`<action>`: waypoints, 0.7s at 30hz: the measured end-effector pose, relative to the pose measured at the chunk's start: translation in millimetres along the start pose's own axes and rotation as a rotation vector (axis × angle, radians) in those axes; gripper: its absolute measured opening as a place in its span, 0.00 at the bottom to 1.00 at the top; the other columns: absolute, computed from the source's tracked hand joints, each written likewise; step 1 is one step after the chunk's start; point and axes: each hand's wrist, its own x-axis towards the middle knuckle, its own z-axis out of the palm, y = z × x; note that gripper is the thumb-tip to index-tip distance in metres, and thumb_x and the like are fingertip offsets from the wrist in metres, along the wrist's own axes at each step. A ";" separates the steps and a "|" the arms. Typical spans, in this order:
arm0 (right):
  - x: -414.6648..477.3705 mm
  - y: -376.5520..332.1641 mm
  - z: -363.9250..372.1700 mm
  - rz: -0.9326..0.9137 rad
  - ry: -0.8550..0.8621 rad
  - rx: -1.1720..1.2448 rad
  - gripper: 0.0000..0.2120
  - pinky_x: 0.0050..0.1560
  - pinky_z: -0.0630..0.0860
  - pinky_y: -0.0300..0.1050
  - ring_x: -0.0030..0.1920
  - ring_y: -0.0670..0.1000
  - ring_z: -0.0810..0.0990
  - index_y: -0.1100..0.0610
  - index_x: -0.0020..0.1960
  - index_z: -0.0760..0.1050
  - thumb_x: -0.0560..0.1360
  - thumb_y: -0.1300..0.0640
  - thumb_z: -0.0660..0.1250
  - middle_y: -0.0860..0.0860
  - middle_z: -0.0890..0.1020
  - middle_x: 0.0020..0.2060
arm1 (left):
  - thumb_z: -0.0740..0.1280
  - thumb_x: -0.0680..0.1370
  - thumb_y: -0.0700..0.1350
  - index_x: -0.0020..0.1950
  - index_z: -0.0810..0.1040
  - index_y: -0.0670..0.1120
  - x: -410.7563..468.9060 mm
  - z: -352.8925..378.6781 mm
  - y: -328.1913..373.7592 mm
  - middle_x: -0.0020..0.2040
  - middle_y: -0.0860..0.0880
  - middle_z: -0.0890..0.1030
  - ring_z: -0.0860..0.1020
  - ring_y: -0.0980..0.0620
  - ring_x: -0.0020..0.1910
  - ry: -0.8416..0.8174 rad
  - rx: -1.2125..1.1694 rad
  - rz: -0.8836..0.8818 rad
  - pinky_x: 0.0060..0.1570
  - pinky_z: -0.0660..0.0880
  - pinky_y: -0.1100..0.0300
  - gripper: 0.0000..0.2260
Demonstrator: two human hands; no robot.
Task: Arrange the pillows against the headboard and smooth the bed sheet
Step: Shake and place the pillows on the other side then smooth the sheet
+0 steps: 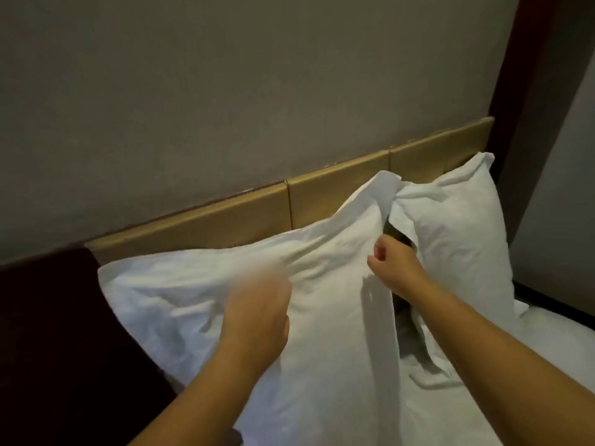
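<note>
A plain grey-beige wall (pixel 225 91) fills 9 to 1 o'clock, dimly lit. At 8 o'clock sits a dark reddish-brown panel (pixel 48 333) (detail lost in shadow). A dark upright strip (pixel 528 59) runs at 2 o'clock, a pale grey surface (pixel 560 188) beside it.

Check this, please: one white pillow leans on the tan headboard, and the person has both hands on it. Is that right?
Not quite. The head view shows two white pillows, not one: the left pillow and the right pillow both lean on the tan headboard. The left hand and right hand are on the left pillow.
</note>
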 end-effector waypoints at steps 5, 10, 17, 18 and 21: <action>-163.8 30.7 84.0 0.121 -0.192 -0.002 0.11 0.33 0.66 0.44 0.32 0.52 0.68 0.54 0.35 0.65 0.74 0.60 0.64 0.52 0.71 0.32 | 0.70 0.67 0.43 0.48 0.74 0.44 -130.9 33.8 42.2 0.44 0.43 0.72 0.71 0.43 0.40 -0.281 -0.057 0.138 0.38 0.66 0.51 0.12; -300.8 62.0 149.9 0.199 -0.401 -0.086 0.09 0.37 0.68 0.44 0.36 0.51 0.71 0.53 0.36 0.66 0.73 0.60 0.62 0.49 0.72 0.34 | 0.58 0.77 0.42 0.60 0.68 0.45 -254.4 64.2 46.5 0.59 0.43 0.69 0.69 0.42 0.57 -0.661 -0.061 0.116 0.55 0.64 0.50 0.12; -411.3 104.7 155.0 0.289 -0.635 -0.355 0.03 0.36 0.65 0.39 0.42 0.50 0.73 0.55 0.43 0.70 0.74 0.61 0.60 0.50 0.75 0.43 | 0.62 0.78 0.46 0.69 0.63 0.48 -360.0 85.7 49.1 0.64 0.44 0.69 0.68 0.43 0.62 -0.903 -0.109 0.060 0.61 0.64 0.49 0.20; -417.5 106.0 153.7 0.287 -0.665 -0.391 0.04 0.35 0.65 0.37 0.44 0.50 0.74 0.55 0.45 0.71 0.75 0.62 0.59 0.50 0.76 0.45 | 0.62 0.77 0.47 0.69 0.63 0.49 -365.4 87.2 51.3 0.64 0.44 0.69 0.69 0.43 0.61 -0.909 -0.113 0.042 0.60 0.65 0.50 0.21; -422.3 113.6 159.8 0.221 -0.728 -0.463 0.13 0.48 0.72 0.39 0.53 0.52 0.77 0.56 0.57 0.76 0.76 0.62 0.57 0.51 0.78 0.54 | 0.62 0.78 0.48 0.69 0.63 0.48 -370.8 97.7 58.1 0.64 0.45 0.70 0.69 0.45 0.61 -0.913 -0.135 0.007 0.60 0.65 0.51 0.21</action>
